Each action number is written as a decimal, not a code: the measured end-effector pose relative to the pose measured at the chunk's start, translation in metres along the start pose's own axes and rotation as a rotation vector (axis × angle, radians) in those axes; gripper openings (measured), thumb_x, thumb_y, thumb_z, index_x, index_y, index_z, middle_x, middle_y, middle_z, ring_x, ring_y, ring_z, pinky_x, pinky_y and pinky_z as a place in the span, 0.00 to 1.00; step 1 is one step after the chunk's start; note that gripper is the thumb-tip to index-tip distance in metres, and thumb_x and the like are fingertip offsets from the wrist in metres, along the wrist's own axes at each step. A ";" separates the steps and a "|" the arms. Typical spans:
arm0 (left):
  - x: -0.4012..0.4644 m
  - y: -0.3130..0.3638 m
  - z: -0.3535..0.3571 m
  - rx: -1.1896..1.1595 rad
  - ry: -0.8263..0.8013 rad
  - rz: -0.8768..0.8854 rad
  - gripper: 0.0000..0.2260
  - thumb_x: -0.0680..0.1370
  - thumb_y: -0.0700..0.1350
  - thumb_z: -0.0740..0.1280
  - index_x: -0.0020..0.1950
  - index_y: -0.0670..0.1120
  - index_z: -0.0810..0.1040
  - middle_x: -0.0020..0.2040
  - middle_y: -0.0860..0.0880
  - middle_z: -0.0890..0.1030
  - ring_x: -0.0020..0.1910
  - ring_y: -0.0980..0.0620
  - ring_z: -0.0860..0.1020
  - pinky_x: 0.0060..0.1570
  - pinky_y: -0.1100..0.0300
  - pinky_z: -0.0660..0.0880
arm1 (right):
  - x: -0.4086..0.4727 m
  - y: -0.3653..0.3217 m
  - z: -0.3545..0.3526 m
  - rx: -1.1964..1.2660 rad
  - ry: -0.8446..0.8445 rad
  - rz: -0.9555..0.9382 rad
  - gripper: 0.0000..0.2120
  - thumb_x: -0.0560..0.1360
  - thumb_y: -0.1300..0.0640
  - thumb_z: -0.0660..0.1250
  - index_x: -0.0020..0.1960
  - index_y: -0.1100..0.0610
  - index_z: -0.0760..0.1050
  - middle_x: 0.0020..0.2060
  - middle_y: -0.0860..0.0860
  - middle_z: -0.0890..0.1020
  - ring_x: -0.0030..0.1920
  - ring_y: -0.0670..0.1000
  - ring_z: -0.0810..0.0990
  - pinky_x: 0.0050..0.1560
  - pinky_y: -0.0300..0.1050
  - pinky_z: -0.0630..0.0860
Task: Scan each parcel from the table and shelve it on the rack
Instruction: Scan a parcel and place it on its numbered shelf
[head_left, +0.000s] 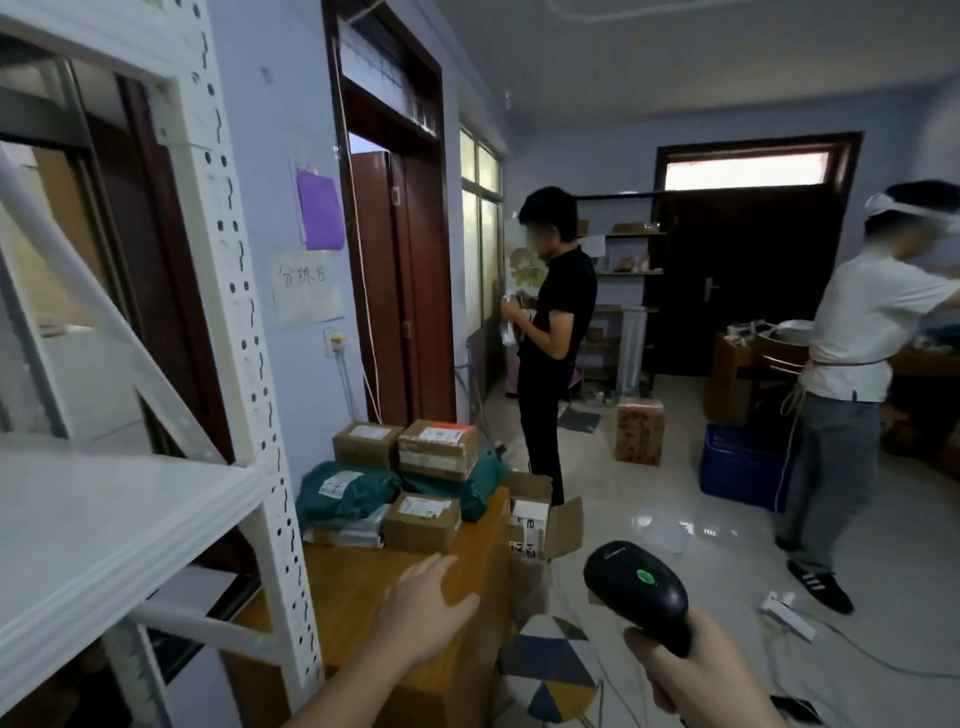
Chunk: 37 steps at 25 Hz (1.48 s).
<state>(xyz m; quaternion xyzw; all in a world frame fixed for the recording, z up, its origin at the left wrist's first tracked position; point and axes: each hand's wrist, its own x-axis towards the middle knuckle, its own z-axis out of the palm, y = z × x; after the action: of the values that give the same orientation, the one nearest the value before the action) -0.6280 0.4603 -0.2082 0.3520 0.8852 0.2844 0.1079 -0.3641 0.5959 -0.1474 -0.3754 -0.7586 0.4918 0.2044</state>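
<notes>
While right hand (691, 670) grips glossy scanner (636, 590), boxy cardboard parcels (421, 522) (matte) wait.

From my feed, low in the frame, I see two bare forearms entering from the bottom edge. The left hand (423, 603) sits bottom centre, the right hand (691, 670) bottom right. No sleeves reach the wrists; I can make out no rings, watch or gloves.

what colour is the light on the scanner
Green: a small green light glows on top of the black scanner held in the right hand, seen in the head view.
</notes>
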 end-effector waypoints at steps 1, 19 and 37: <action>0.020 0.003 0.001 0.027 0.022 0.007 0.32 0.79 0.66 0.65 0.82 0.58 0.63 0.83 0.55 0.62 0.81 0.50 0.61 0.79 0.47 0.62 | 0.022 -0.005 0.000 0.013 -0.013 0.011 0.08 0.73 0.62 0.73 0.49 0.53 0.78 0.38 0.52 0.82 0.41 0.53 0.81 0.45 0.45 0.76; 0.342 -0.022 0.033 -0.010 0.083 -0.196 0.30 0.79 0.60 0.67 0.80 0.55 0.67 0.77 0.54 0.71 0.73 0.51 0.71 0.71 0.52 0.71 | 0.405 -0.027 0.065 -0.039 -0.297 -0.122 0.06 0.74 0.62 0.69 0.49 0.54 0.77 0.29 0.52 0.79 0.28 0.50 0.79 0.33 0.47 0.77; 0.616 -0.077 0.116 -1.267 0.295 -1.005 0.47 0.71 0.63 0.77 0.82 0.48 0.59 0.78 0.42 0.68 0.77 0.39 0.66 0.77 0.42 0.65 | 0.681 -0.014 0.129 -0.144 -0.438 0.070 0.03 0.74 0.62 0.70 0.46 0.58 0.77 0.23 0.55 0.80 0.23 0.49 0.79 0.29 0.44 0.75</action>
<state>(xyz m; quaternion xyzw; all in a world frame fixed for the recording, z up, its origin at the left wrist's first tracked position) -1.0747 0.8861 -0.3413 -0.2549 0.6139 0.6914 0.2832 -0.8888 1.0415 -0.2312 -0.2997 -0.8045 0.5127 -0.0095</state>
